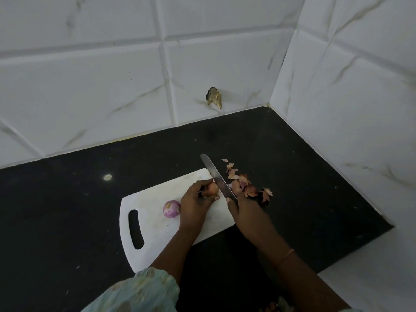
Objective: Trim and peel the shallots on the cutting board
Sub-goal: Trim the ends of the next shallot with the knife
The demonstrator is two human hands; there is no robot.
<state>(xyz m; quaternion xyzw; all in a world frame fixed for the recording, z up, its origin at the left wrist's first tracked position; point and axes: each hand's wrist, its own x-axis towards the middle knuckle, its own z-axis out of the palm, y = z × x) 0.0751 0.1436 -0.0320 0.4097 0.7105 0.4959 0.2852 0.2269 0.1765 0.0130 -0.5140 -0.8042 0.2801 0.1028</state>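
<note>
A white cutting board (pixel 157 224) with a handle slot lies on the black counter. My left hand (pixel 194 204) pinches a brown-skinned shallot (pixel 211 189) against the board near its far right corner. My right hand (pixel 244 209) grips the handle of a knife (pixel 216 176), hiding the handle. The blade points away from me and rests against the shallot's right end. A peeled purple shallot (pixel 171 208) sits on the board just left of my left hand.
A pile of dry shallot skins (pixel 245 186) lies on the black counter (pixel 67 210) right of the board. White tiled walls (pixel 112 75) meet in a corner behind and to the right. The counter ends in a step at the right (pixel 392 227).
</note>
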